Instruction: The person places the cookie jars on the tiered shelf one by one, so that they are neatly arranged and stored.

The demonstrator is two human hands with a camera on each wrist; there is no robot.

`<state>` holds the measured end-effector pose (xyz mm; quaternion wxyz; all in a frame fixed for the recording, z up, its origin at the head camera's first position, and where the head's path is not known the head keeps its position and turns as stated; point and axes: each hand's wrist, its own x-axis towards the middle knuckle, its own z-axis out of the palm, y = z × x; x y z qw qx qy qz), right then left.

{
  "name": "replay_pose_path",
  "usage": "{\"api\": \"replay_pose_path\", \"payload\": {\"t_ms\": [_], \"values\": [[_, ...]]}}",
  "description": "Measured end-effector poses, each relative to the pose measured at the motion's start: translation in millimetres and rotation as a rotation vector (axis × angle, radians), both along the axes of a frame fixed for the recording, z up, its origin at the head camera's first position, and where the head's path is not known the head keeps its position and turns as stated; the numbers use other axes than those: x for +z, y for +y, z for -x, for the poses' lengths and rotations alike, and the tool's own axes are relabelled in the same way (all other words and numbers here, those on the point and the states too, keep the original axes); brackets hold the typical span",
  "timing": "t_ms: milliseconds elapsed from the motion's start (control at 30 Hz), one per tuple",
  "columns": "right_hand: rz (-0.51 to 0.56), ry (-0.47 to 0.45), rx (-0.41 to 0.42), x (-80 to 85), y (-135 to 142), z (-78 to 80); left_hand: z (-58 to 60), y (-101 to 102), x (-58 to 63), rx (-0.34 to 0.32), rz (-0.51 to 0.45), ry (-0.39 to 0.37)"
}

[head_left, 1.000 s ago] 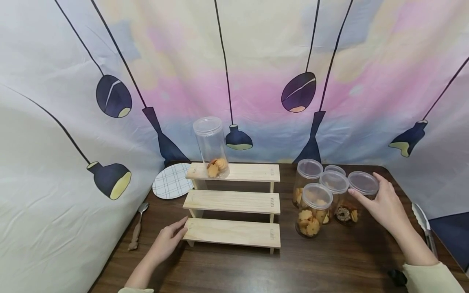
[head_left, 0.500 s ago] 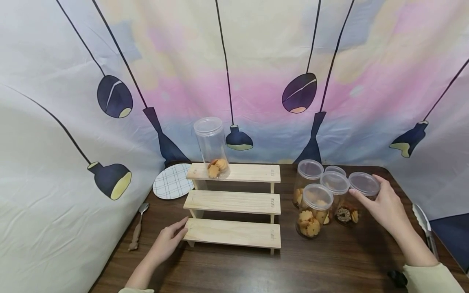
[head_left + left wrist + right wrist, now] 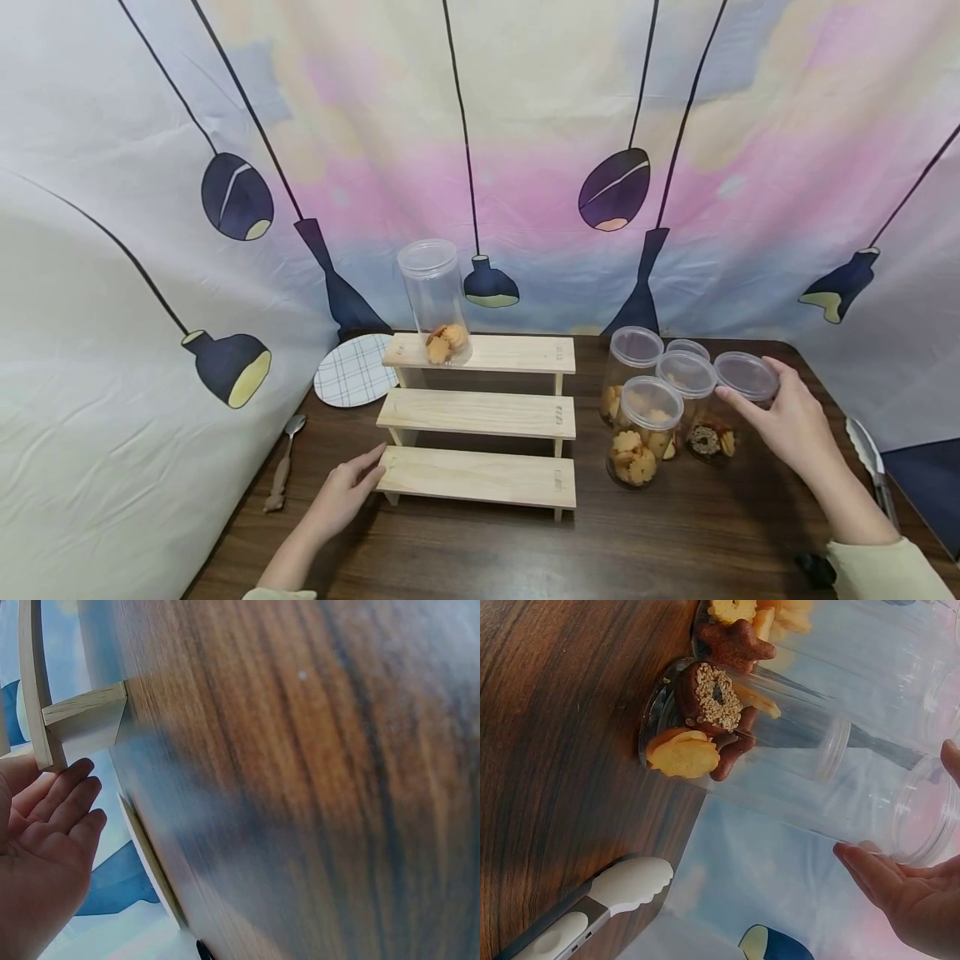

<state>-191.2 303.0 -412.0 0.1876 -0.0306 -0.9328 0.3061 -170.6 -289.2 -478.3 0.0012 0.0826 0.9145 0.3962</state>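
My left hand (image 3: pixel 337 500) holds the left end of the lowest step of a three-tier wooden display rack (image 3: pixel 476 477). In the left wrist view the step's corner sits between the thumb and the nearly straight fingers (image 3: pixel 67 802). At the right, my right hand (image 3: pixel 798 421) grips a clear lidded cookie jar (image 3: pixel 746 377) near its top, thumb on one side and fingers on the other. A ring cookie with a nutty topping (image 3: pixel 718 697) and other cookies lie at its bottom. The jar stands upright, its base at the tabletop.
Several more cookie jars (image 3: pixel 649 404) crowd just left of the held one. Another tall jar (image 3: pixel 435 292) stands on the rack's top step. A checked plate (image 3: pixel 352 372) and a spoon (image 3: pixel 282 467) lie left; tongs (image 3: pixel 870 467) lie right of my hand.
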Motion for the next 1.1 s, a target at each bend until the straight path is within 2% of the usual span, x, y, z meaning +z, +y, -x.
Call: {"api": "replay_pose_path", "payload": {"t_ms": [233,533,1100], "values": [[0.011,0.004,-0.007,3.1,1,-4.5,0.8,0,0.3,0.0,0.008,0.005],[-0.017,-0.006,-0.013,15.5,6,-12.4,0.8,1,1.6,0.002,0.008,0.004],[-0.07,-0.053,-0.034,41.8,-1,-41.9,2.0,-1,-2.7,0.004,0.0,0.011]]}}
